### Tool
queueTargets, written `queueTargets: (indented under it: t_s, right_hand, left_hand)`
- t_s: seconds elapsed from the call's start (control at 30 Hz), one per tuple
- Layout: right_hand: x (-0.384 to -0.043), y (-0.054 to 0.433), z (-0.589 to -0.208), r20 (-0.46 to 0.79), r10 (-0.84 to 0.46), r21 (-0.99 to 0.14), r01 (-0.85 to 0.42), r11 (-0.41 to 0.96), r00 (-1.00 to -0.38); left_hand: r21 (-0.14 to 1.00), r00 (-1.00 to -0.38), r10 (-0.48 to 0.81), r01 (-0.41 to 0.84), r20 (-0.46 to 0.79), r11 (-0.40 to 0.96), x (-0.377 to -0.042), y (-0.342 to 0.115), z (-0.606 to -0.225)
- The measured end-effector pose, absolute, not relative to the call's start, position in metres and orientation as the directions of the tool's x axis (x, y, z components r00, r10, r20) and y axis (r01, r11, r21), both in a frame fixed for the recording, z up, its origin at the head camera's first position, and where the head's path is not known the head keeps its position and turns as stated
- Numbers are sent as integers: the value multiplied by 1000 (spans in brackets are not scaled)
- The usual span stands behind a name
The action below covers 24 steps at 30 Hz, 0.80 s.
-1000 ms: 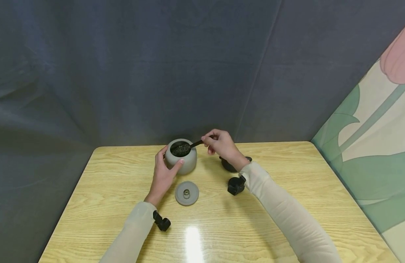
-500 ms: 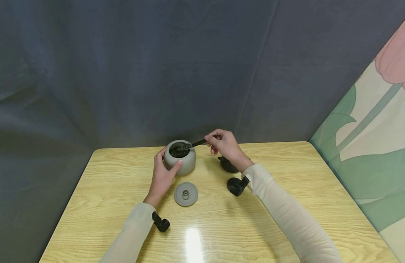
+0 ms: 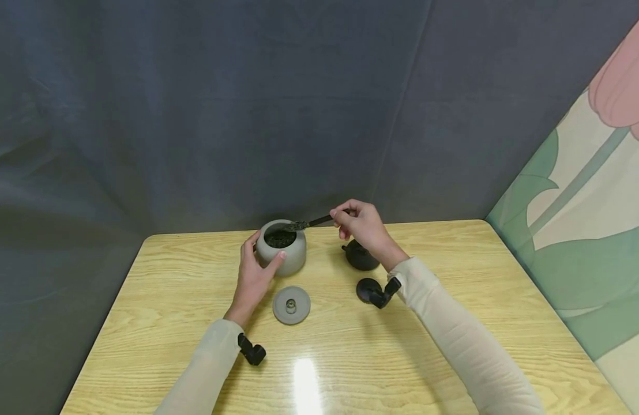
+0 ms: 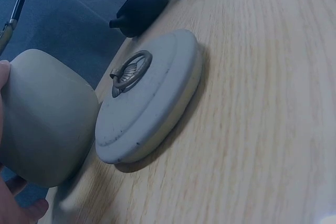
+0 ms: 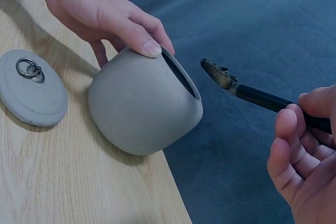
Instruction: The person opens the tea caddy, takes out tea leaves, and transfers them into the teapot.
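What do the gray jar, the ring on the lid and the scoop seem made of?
Gray jar: probably ceramic, matte; smooth rounded wall with soft shading.
Lid ring: likely metal, dull; a thin dark loop with faint sheen.
Scoop head: likely metal, tarnished-looking; brownish-gray with a slight sheen.
Scoop handle: smooth black, satin-looking; wood or plastic, I can't tell.

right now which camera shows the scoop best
The right wrist view: the scoop appears largest there, with its dark load and black handle distinct. The head view shows it small, overlapping the jar; the left wrist view catches only part, cut off at the left edge.
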State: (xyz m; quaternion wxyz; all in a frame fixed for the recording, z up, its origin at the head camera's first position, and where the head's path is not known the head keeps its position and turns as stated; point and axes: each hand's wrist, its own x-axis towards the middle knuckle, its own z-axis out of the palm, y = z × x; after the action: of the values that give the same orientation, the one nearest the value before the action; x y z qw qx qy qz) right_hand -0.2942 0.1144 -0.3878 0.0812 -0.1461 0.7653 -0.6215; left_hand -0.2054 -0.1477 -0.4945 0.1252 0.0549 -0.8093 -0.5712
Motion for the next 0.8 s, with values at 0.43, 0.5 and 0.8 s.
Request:
queueTargets:
  t_s: [0.43, 0.5, 0.8]
  right_hand:
    - [-292, 135, -385, 54, -275, -970, -116, 213, -960]
    - [-292, 138, -385, 55, -270, -971, -114, 208, -961]
    - [-290, 153, -389, 54, -245, -967, -111, 228, -968]
  left_hand:
    - [940, -966, -221, 52, 132, 336, -205, -150, -492]
    - [940, -966, -222, 48, 130, 338, -205, -150, -492]
    - [941, -965, -226, 52, 134, 335, -205, -148, -492]
